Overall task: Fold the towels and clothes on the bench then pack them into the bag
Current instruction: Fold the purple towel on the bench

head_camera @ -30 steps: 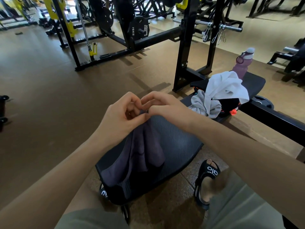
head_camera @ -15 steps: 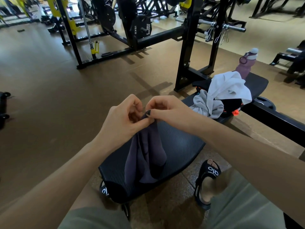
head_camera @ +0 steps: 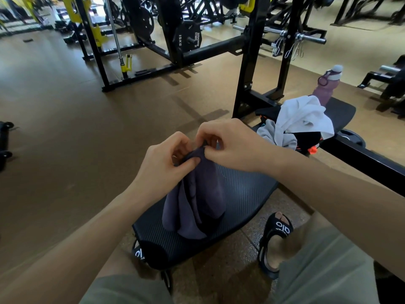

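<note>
A dark purple-grey towel [head_camera: 195,200] hangs bunched over the black ribbed bench [head_camera: 247,189], its lower end resting on the pad. My left hand [head_camera: 162,165] and my right hand [head_camera: 228,145] meet above the bench and both pinch the towel's top edge, fingers curled. Farther along the bench lies a heap of clothes: a white garment [head_camera: 304,115] on top, a grey one [head_camera: 274,134] beside it, and a black bag or garment with orange trim [head_camera: 309,141] underneath. I cannot tell which part of that heap is the bag.
A purple water bottle [head_camera: 326,86] stands on the bench's far end. A black rack upright [head_camera: 249,69] rises just left of the heap, with a barbell [head_camera: 306,37] behind. My sandalled feet [head_camera: 276,242] flank the bench. Brown floor [head_camera: 65,128] stretches to the left.
Both hands have lifted the towel's top edge higher, so the cloth hangs more upright and gathers into a narrower bunch on the pad. The heap of clothes has not moved.
</note>
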`<state>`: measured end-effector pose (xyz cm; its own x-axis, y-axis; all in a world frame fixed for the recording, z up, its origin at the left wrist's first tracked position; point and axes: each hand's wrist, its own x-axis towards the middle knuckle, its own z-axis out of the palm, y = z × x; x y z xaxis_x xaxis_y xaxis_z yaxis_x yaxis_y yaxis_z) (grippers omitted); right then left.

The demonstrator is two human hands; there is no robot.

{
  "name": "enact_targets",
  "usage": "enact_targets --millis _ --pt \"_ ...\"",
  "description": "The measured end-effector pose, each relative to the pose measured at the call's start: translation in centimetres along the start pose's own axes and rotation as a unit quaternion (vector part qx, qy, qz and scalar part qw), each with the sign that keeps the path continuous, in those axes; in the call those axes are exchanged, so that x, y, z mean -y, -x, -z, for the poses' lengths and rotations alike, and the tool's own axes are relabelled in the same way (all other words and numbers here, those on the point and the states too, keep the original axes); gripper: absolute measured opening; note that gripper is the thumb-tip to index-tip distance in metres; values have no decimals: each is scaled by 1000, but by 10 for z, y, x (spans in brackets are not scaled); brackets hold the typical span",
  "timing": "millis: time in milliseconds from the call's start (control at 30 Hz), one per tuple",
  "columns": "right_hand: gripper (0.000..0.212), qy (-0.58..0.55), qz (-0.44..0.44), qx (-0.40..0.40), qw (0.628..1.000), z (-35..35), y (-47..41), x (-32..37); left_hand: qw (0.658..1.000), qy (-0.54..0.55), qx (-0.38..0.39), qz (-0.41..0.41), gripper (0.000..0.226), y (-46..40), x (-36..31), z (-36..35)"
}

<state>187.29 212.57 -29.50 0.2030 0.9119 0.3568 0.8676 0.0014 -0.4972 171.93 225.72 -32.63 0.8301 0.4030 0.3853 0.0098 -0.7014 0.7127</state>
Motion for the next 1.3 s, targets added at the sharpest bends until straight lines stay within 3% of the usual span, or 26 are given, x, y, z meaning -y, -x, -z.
enact_targets --millis 167,400,600,700,933,1100,1300 --pt "19 -15 -16 16 1000 3 0 -2 1000 -8 16 -16 16 1 2 -1" --pt "17 -59 -40 -12 997 14 -3 1 989 -120 71 -48 16 12 25 -7" --pt "22 -6 -41 -57 998 24 -6 -11 970 -219 95 -54 15 31 50 -17" --pt "20 37 -63 -63 995 32 -5 -23 967 -213 117 -82 22 39 55 -14" --pt "22 62 -114 -62 990 36 3 -43 969 -223 83 -66 19 31 62 4" --pt "23 59 -110 -93 988 36 0 -37 940 -334 58 -50 27 29 69 3" --pt "28 88 -156 -141 974 51 0 -49 917 -374 114 -79 42 36 86 19"
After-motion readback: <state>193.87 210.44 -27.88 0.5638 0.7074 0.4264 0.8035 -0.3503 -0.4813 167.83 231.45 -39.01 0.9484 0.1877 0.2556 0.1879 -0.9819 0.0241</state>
